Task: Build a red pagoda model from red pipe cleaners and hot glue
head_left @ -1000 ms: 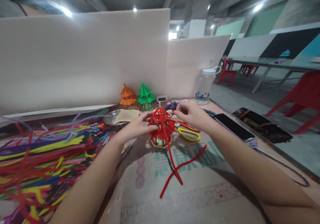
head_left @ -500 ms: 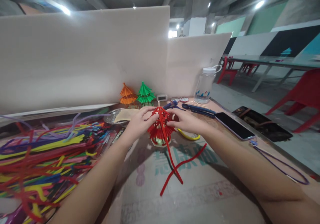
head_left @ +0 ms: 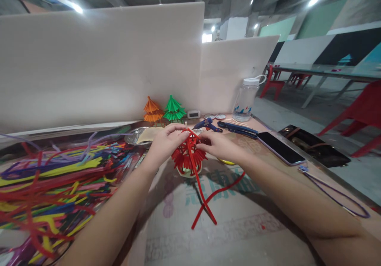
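Note:
A small red pipe-cleaner pagoda [head_left: 188, 157] stands on the table in front of me, on a pale round base. My left hand [head_left: 164, 144] pinches its top from the left, fingers closed. From the right, my right hand [head_left: 219, 145] grips the same top with closed fingers. Two long red pipe-cleaner ends [head_left: 208, 202] trail down from the pagoda across the table toward me.
A big heap of coloured pipe cleaners [head_left: 50, 182] fills the left side. Finished orange [head_left: 152, 110] and green [head_left: 174, 109] pagodas stand at the white partition. A water bottle [head_left: 245, 99], blue tool [head_left: 238, 128], phone [head_left: 278, 147] and purple cord [head_left: 339, 196] lie to the right.
Both hands have closed in on the top of the red pagoda; the right hand moved left onto it, covering the yellow-handled scissors. The view shifted slightly.

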{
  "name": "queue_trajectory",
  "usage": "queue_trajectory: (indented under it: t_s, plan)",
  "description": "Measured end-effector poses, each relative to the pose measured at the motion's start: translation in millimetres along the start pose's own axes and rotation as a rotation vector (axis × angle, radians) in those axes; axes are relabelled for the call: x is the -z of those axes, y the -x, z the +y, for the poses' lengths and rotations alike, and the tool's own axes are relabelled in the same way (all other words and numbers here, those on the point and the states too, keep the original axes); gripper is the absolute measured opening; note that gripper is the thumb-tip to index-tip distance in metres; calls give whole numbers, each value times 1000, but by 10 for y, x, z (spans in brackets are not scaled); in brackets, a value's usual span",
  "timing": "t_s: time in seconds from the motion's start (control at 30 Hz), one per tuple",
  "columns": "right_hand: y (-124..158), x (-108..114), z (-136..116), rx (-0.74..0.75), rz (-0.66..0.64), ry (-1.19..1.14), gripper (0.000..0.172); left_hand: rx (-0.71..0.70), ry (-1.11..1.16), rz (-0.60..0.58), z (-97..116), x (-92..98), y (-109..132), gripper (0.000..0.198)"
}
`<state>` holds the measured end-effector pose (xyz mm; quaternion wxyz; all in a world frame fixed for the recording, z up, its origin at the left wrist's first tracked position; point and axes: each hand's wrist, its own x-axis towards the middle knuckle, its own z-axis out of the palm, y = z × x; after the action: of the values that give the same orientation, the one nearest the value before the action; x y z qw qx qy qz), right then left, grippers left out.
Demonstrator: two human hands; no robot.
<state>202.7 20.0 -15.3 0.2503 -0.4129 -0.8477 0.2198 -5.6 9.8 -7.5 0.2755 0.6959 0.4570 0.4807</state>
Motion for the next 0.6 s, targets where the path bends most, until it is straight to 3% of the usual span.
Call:
queue_trajectory:
  t_s: [0.43,0.6]
  plan:
    - [-17,-34,35,-7,1,-44,12,52,122,-32,-34,-48,5,34]
    - [-18,-41,51,-14,10,-89,11,43,86,-224,-130,165,-75,57]
